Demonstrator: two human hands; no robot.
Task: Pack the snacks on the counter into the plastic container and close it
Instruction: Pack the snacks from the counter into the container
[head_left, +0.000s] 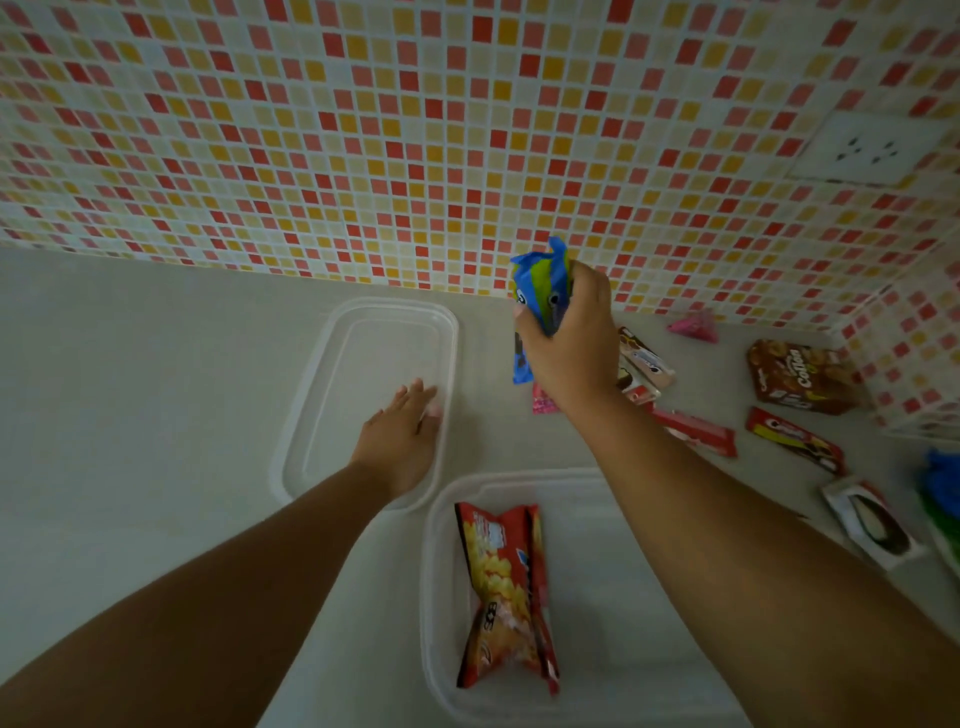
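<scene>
A blue snack packet (540, 291) is gripped in the right hand (569, 345), raised above the counter (130, 364). The left hand (400, 441) is laid flat, fingers extended, on the lid (332, 353). One red snack bag (506, 592) is contained in the plastic container (441, 649).

Two bare forearms and hands (400, 436), no sleeves, rings, watch or bracelets visible.

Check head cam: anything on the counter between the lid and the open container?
Nothing. In the head view, only a narrow strip of bare counter separates the lid, where the left hand rests, from the container holding one red snack bag.
</scene>
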